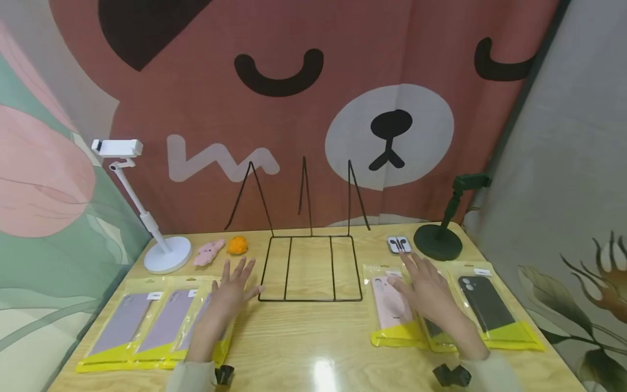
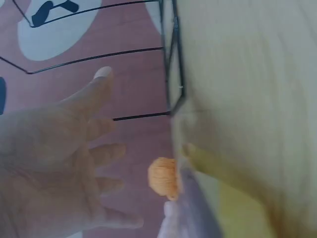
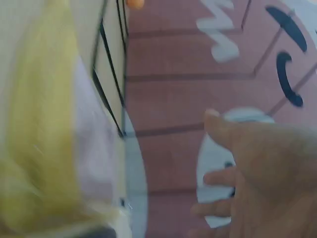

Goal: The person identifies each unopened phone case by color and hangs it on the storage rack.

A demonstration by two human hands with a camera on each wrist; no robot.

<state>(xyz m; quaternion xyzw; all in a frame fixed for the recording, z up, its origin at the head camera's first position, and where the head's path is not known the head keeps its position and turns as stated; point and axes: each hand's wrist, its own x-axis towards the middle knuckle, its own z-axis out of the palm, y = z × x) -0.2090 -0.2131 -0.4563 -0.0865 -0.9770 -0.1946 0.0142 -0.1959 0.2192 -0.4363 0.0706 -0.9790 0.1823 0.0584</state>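
Observation:
My left hand [image 1: 229,296] hovers with spread fingers over the right end of a row of packaged purple phone cases [image 1: 166,321], holding nothing. On the other side, my right hand [image 1: 428,288] is spread above the packages with a pink phone case [image 1: 389,302] and a black phone case [image 1: 487,302], also holding nothing. Between the hands stands a black wire rack [image 1: 310,300] with upright prongs at its back. The left wrist view shows the left palm [image 2: 44,163] beside the rack; in the right wrist view the right thumb and fingers [image 3: 220,178] are extended.
A white phone stand [image 1: 168,255] is at the back left, near a pink plush toy [image 1: 209,252] and an orange ball-like item [image 1: 237,245]. Boxed earphones [image 1: 399,245] and a dark green phone stand [image 1: 437,242] are at the back right. A bear-print curtain [image 1: 294,120] hangs behind.

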